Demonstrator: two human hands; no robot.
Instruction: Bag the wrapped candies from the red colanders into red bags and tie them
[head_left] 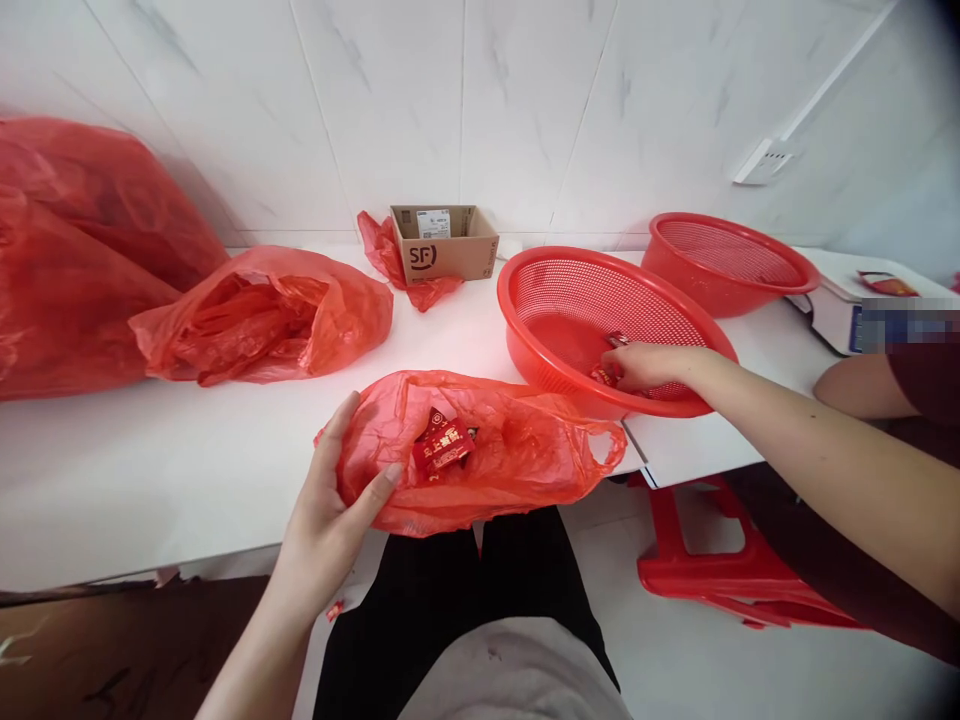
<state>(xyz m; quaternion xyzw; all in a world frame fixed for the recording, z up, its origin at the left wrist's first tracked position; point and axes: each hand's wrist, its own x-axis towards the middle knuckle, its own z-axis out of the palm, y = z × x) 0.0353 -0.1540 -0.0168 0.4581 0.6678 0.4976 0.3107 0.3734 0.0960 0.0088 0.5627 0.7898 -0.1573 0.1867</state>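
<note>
My left hand [334, 500] holds the near left rim of a thin red plastic bag [517, 475], its thumb on the inside and its fingers behind the film. The bag lies with its mouth open at the table's front edge. A few small red packets with gold print [444, 445] rest inside. To the right, my right hand [649, 367] reaches into a red plastic colander basket [547, 265]. Its fingers are bent around small shiny red wrapped packets [606, 374] on the basket's floor, partly hidden by the hand.
Two more red plastic bags, one large [75, 280] and one smaller [337, 300], sit at the left. A cardboard box [457, 258] stands by the wall. At the right are another red basket [667, 250], a scale [836, 290], a person's arm [862, 386] and a red stool [675, 570].
</note>
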